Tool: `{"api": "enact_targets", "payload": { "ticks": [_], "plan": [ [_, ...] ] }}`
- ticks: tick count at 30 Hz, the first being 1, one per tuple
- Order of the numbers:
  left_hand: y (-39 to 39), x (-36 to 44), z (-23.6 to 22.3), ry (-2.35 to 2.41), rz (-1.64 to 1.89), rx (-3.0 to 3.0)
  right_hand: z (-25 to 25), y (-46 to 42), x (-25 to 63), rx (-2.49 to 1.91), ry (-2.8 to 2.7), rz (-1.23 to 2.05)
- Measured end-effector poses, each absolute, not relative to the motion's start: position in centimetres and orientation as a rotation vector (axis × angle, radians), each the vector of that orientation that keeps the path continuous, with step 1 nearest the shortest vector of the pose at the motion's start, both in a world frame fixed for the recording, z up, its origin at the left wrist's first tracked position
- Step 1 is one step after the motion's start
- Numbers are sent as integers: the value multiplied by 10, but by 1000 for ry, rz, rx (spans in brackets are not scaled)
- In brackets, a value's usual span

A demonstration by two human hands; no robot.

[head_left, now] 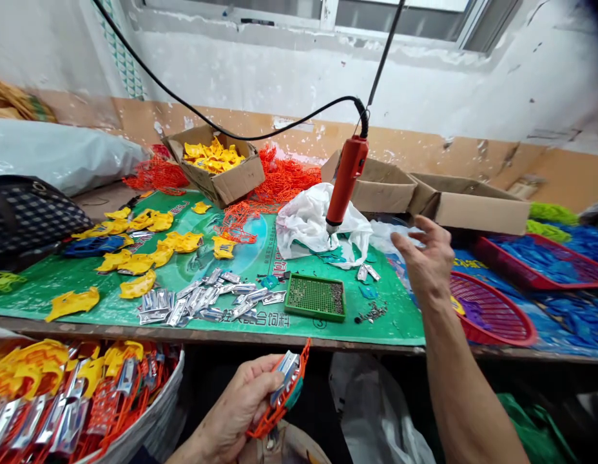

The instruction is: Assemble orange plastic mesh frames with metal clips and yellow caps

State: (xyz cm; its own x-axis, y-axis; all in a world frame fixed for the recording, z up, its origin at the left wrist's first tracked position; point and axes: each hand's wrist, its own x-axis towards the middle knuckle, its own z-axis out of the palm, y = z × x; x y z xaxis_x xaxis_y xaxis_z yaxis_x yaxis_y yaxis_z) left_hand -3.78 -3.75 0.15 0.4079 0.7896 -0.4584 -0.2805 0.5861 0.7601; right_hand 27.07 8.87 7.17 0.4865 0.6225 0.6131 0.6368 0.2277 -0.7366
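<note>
My left hand (243,399), low in front of the table edge, grips a shiny metal clip (288,367) together with an orange plastic mesh piece (274,412); a bit of dark green shows beside them. My right hand (427,258) is raised over the table's right part, fingers apart with nothing in them. To its left an orange-red electric screwdriver (346,180) hangs tip down from a cord, apart from the hand. Below the screwdriver sits a green screw tray (299,293) with small screws gathered at its right side. A pile of metal clips (207,296) lies left of the tray.
Yellow plastic parts (137,263) lie on the left of the green table cover (260,332). Cardboard boxes (482,212) line the back. A white plastic bag (303,219) lies behind the tray. At right are red baskets (516,328); a full sack (163,393) stands lower left.
</note>
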Motion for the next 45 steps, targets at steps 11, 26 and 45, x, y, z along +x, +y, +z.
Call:
{"api": "enact_targets", "payload": {
  "ticks": [11, 26, 45],
  "plan": [
    [-28, -45, 4, 1036, 874, 712, 104, 217, 218, -903, -1338, 756],
    [0, -48, -7, 1085, 883, 1002, 77, 146, 167, -1083, -1157, 814],
    [-7, -38, -1, 1140, 830, 607, 39, 156, 166, -1017, -1007, 688]
  ]
}}
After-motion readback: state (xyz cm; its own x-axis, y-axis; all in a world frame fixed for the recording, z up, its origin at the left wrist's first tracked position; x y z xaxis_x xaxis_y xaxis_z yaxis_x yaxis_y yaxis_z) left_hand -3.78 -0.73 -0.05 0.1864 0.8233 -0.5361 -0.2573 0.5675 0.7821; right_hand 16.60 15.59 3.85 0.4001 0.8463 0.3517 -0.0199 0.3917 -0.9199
